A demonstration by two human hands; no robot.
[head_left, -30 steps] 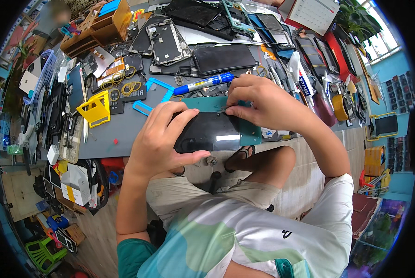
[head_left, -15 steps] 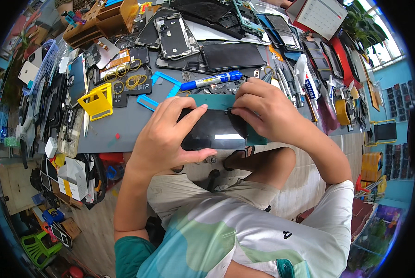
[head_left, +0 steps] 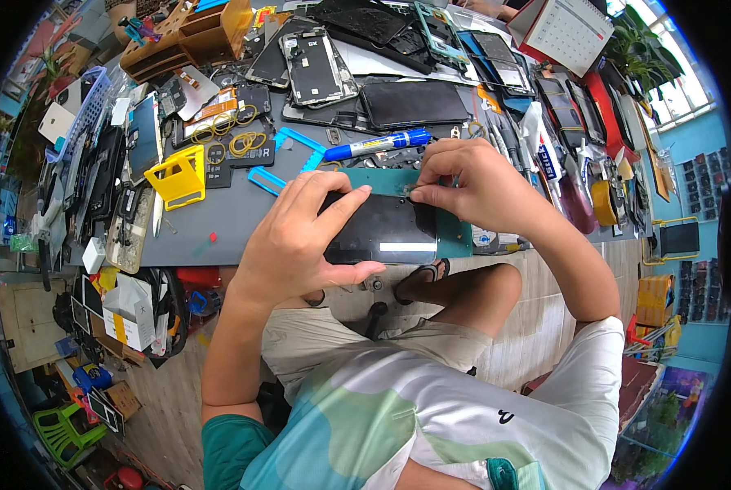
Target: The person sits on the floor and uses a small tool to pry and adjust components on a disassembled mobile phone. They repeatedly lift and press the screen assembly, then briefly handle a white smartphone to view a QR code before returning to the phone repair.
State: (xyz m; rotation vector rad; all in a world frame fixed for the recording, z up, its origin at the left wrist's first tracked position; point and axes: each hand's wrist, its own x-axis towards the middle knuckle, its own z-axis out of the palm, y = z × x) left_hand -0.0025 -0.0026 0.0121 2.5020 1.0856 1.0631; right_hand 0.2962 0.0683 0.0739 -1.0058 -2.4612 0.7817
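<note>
Both hands pin a dark phone panel (head_left: 386, 233) at the bench edge (head_left: 210, 255).

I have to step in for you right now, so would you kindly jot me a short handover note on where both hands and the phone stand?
Left hand: grip closed on the dark phone, thumb on its near edge, fingers over its far-left end, holding it flat.
Right hand: fingertips pinched at the phone's top edge; what they pinch is too small to tell.
Phone lies face down on a teal pad at the near edge of the grey mat. A blue marker lies just beyond.
Done: phone positioned and steadied.
Left: the work at the top edge appears unfinished; I cannot tell if the back is loose.
</note>
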